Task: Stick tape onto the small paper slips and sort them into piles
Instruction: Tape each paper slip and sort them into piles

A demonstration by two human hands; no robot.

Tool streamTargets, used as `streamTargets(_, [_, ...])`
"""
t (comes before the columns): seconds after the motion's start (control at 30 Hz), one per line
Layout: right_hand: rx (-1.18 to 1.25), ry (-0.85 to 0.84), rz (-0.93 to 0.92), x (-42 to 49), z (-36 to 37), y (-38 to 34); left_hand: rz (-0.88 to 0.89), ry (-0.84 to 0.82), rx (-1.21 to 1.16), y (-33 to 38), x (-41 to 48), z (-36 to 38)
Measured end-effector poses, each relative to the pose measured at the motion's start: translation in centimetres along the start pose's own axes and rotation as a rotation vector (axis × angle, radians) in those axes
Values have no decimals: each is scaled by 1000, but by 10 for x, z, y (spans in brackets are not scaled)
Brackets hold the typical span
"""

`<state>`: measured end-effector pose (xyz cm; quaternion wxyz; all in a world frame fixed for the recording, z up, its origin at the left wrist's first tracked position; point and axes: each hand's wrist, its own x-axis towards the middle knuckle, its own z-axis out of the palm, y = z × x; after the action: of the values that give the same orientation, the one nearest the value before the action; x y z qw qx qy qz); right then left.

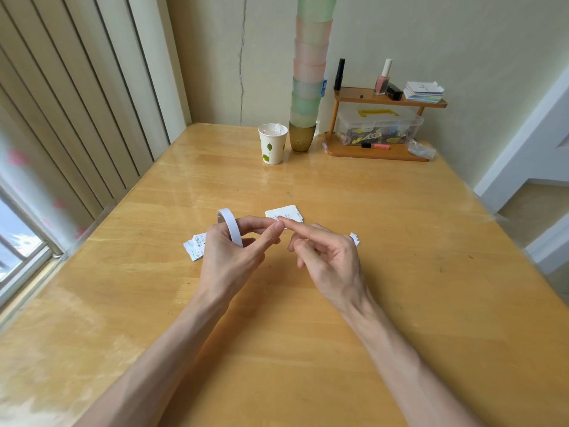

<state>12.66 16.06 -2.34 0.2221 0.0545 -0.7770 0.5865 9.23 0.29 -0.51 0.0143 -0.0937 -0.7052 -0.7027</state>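
The tape roll (229,226) is being gripped by the left hand (228,257) and met by the right hand's (326,257) outstretched forefinger, any pinch untellable, the slip pile (284,214) being left just beyond both hands on the tabletop (277,328).

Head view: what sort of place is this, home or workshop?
Probably a home. A wooden table stands by a window with vertical blinds, and a small shelf holds nail polish beside a tall stack of pastel cups.
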Motion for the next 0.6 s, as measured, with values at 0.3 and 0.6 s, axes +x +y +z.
streamTargets(0.3, [30,-3,35,0,1,1,18,16,46,0,0,2])
streamTargets(0.6, [58,-8,36,0,-1,-2,21,-3,21,1,-1,1])
